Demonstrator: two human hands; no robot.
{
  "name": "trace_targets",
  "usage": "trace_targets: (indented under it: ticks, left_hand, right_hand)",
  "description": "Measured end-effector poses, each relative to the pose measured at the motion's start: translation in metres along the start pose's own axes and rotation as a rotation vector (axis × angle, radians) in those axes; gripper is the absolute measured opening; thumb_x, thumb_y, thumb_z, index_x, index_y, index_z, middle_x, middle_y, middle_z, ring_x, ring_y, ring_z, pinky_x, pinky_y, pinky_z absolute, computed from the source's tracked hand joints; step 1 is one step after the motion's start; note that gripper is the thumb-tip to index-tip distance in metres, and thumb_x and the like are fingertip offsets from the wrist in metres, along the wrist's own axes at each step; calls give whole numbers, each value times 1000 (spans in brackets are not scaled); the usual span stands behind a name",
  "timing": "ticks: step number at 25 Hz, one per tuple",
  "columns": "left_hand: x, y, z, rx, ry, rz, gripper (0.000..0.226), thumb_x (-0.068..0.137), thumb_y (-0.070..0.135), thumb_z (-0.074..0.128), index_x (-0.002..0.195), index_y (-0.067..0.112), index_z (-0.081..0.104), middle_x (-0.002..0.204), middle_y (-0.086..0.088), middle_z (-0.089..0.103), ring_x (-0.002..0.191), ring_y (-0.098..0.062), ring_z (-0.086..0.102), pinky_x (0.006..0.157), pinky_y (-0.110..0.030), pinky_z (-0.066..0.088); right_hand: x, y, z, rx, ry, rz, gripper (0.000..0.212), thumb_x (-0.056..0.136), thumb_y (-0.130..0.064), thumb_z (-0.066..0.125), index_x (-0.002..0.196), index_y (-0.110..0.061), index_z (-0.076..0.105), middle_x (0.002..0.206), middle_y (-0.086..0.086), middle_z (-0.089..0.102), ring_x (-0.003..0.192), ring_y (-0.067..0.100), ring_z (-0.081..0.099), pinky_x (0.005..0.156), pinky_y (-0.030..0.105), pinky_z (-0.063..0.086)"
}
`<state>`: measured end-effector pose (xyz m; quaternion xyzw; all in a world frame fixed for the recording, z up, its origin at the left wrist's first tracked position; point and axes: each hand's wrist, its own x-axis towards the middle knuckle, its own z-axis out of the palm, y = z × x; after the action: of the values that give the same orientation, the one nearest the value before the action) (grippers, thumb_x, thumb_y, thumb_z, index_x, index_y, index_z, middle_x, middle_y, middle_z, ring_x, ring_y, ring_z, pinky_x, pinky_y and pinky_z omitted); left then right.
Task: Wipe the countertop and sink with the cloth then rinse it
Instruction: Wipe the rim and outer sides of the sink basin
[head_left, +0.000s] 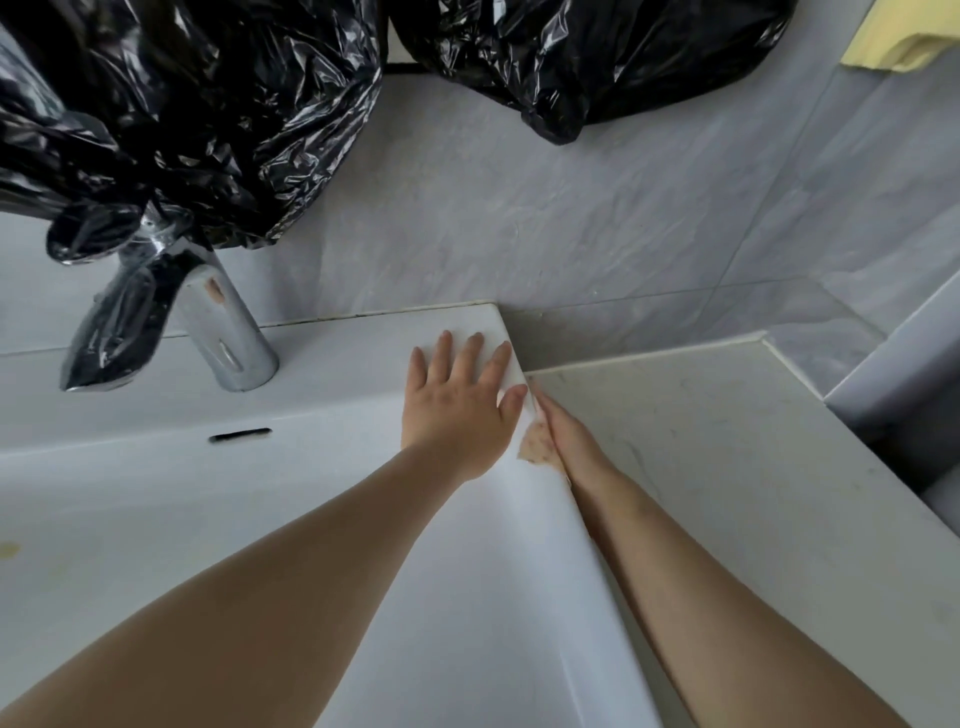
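**Wiping the seam between sink and counter**

The left hand (460, 410) lies flat on the back right corner of the white sink (332, 374), fingers (470, 358) spread and straight, holding nothing; it looks to be bracing the person. The right hand (563, 441) is tucked edge-on into the gap where the sink's outer wall meets the lower beige counter (727, 441); a scrap of pale, brown-spotted cloth (535, 447) shows just beside it, pressed against the sink's edge; how tightly those fingers curl round it cannot be told, since most of the hand is hidden behind the rim.

By my judgement the wiping is in mid-course; the seam is being worked now; the counter shows faint specks and marks further right, and a yellowish stain (9, 550) sits in the basin at the far left, so both surfaces likely need more passes. The rinse is not yet done; the chrome tap (228, 332), half draped by a black plastic bag (171, 119), shows no water running.
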<state>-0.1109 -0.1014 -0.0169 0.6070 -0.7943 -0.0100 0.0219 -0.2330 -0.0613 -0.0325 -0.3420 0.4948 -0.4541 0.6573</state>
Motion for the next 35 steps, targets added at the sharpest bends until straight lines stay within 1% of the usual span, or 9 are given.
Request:
trace_targets:
  ticks: [4, 8, 13, 16, 19, 22, 26, 32, 35]
  left_hand:
    - [-4, 3, -6, -34, -40, -3, 63, 93, 58, 10, 148, 31, -1, 158, 1, -4, 143, -27, -13, 115, -47, -8]
    - [-2, 14, -1, -18, -59, -77, 61, 93, 57, 10, 148, 32, -2, 158, 3, -6, 143, -25, -14, 115, -45, -9]
    - [-11, 34, 6, -85, 5, -183, 56, 97, 47, 11, 148, 29, -1, 157, 6, -6, 143, -20, -14, 115, -40, -11]
    - [-21, 48, 11, -126, 30, -230, 64, 91, 53, 2, 148, 26, 0, 157, 7, -6, 142, -19, -17, 113, -37, -13]
    - [-17, 49, 12, -148, 56, -274, 71, 82, 52, 0, 148, 27, 4, 157, 8, -1, 143, -17, -14, 114, -35, -11]
    - [-18, 47, 15, -173, 83, -280, 69, 83, 53, 1, 148, 29, 6, 157, 10, 1, 143, -14, -13, 113, -32, -12]
    - [-20, 47, 18, -197, 114, -272, 78, 76, 59, -7, 147, 31, 5, 156, 12, 2, 142, -10, -14, 111, -28, -16]
    - [-21, 45, 18, -182, 113, -235, 78, 76, 58, -9, 147, 29, 3, 155, 13, -1, 141, -9, -16, 110, -26, -16]
    - [-27, 47, 21, -286, 162, -221, 75, 79, 57, -4, 147, 28, 9, 145, 23, -2, 134, 2, -15, 110, -22, -13]
  right_hand:
    - [-52, 31, -11, 8, 10, 91, 36, 98, -36, 41, 77, -22, 66, 84, -4, 76, 62, 0, 67, 51, 14, 49]
    - [-35, 26, -17, 66, -178, 35, 42, 101, -41, 30, 92, -20, 65, 74, -5, 75, 65, 3, 70, 52, 13, 51]
    - [-34, 51, -21, 146, -295, -5, 55, 97, -59, 22, 137, -30, 48, 127, -8, 63, 117, 4, 57, 102, 25, 44]
    - [-46, 71, -21, 172, -302, -93, 73, 81, -79, 38, 142, -40, 36, 144, -17, 45, 134, 1, 38, 115, 36, 28]
    - [-1, 57, -24, 137, -306, -141, 61, 90, -65, 38, 134, -25, 50, 132, -1, 58, 123, 7, 52, 108, 34, 39]
    - [18, 66, -19, 46, -257, -69, 70, 83, -72, 38, 138, -29, 45, 139, -2, 52, 130, 11, 46, 112, 46, 32]
    - [-37, 104, -21, 213, -225, -96, 83, 76, -83, 30, 148, -44, 18, 151, -24, 27, 139, -4, 25, 117, 37, 20]
    - [40, 75, -11, 100, -246, -51, 85, 73, -84, 42, 142, -35, 39, 145, -7, 45, 134, 10, 41, 114, 45, 29]
    - [-38, 91, -19, 112, -250, -48, 89, 73, -87, 35, 148, -40, 23, 154, -13, 29, 141, 4, 27, 117, 42, 22]
